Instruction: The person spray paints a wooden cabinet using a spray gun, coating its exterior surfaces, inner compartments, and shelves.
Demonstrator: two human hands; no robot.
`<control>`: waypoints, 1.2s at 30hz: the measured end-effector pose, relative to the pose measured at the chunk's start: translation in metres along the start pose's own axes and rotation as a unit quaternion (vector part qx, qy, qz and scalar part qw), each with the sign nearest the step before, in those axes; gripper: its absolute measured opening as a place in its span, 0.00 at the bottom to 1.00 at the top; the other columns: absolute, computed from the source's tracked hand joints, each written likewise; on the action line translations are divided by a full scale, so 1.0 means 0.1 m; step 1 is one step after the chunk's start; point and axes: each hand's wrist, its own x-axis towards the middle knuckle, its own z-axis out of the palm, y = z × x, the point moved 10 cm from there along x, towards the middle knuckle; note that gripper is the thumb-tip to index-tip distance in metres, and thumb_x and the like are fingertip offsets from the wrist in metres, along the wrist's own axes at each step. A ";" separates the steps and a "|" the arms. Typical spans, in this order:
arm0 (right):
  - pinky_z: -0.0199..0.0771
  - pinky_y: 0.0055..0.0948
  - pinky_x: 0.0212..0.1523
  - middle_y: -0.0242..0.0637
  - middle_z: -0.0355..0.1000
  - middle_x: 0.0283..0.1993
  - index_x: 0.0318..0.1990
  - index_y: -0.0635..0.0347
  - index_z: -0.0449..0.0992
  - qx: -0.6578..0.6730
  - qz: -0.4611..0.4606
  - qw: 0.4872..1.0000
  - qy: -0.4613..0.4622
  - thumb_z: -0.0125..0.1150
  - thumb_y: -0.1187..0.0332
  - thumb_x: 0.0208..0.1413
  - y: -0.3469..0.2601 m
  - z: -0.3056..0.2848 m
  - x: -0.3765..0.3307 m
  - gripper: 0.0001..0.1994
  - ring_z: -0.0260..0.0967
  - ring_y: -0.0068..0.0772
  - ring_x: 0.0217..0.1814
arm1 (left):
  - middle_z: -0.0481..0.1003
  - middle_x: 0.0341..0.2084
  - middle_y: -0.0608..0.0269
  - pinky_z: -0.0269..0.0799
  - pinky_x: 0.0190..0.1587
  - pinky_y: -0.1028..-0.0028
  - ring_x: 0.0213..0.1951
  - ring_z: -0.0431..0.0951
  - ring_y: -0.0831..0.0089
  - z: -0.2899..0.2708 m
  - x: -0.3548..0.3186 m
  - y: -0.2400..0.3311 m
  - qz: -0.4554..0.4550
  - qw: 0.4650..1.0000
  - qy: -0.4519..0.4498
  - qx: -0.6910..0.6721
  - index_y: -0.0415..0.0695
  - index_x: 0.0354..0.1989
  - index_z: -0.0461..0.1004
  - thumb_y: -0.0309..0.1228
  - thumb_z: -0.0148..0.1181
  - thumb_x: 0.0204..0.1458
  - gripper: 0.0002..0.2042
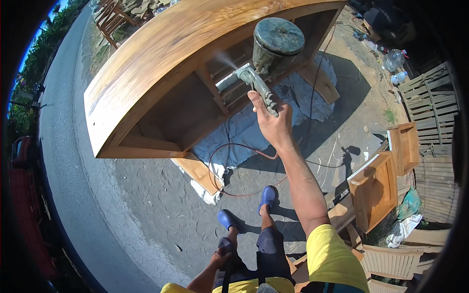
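My right hand (274, 124) is wrapped round the handle of a metal spray gun (256, 83), thumb at its rear. A dark round paint cup (278, 39) with a lid sits on the gun. Pale mist leaves the nozzle toward the upper left, at the open front of a wooden cabinet (171, 63). The cabinet has a broad, glossy brown top with a curved edge; its compartments are in shade. My left hand (221, 257) rests on my left leg near the knee, fingers over the dark shorts, with nothing seen in it.
A reddish hose (215, 158) loops over the ground near my blue clogs (267, 198). Pale cloth (234, 141) lies beneath the cabinet. Wooden drawers (373, 193) stand at right, near slatted panels (430, 97) and plastic bottles (393, 61). A road (68, 146) runs along the left, with a red vehicle (27, 210).
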 end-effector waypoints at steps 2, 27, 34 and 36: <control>0.73 0.35 0.31 0.37 0.78 0.22 0.32 0.65 0.85 -0.043 0.030 0.998 0.020 0.67 0.42 0.64 0.18 -0.27 0.28 0.29 0.76 0.31 0.26 | 0.71 0.65 0.34 0.70 0.66 0.55 0.66 0.73 0.43 -0.05 -0.17 -0.02 -0.015 0.990 -0.019 -0.140 0.44 0.74 0.62 0.65 0.63 0.54 0.46; 0.71 0.31 0.32 0.31 0.74 0.22 0.35 0.63 0.84 -0.056 0.014 0.997 -0.056 0.68 0.37 0.61 -0.76 -0.57 0.41 0.31 0.72 0.25 0.26 | 0.81 0.51 0.40 0.75 0.58 0.57 0.57 0.81 0.45 -0.43 -0.81 0.05 -0.063 0.976 0.078 -0.195 0.53 0.66 0.74 0.61 0.55 0.64 0.30; 0.67 0.37 0.27 0.38 0.67 0.18 0.31 0.66 0.76 -0.086 -0.023 0.983 -0.160 0.68 0.45 0.64 -1.34 0.44 -0.34 0.28 0.65 0.32 0.20 | 0.81 0.51 0.38 0.75 0.59 0.57 0.57 0.81 0.44 -0.49 -0.78 -0.46 -0.056 0.967 0.088 -0.232 0.52 0.67 0.72 0.62 0.55 0.63 0.32; 0.67 0.39 0.28 0.39 0.66 0.18 0.31 0.67 0.75 -0.105 -0.051 0.980 -0.163 0.68 0.44 0.64 -1.56 0.75 -0.59 0.29 0.66 0.37 0.20 | 0.81 0.52 0.35 0.74 0.60 0.55 0.57 0.80 0.42 -0.48 -0.75 -0.74 -0.030 0.970 0.126 -0.206 0.50 0.67 0.72 0.63 0.54 0.62 0.34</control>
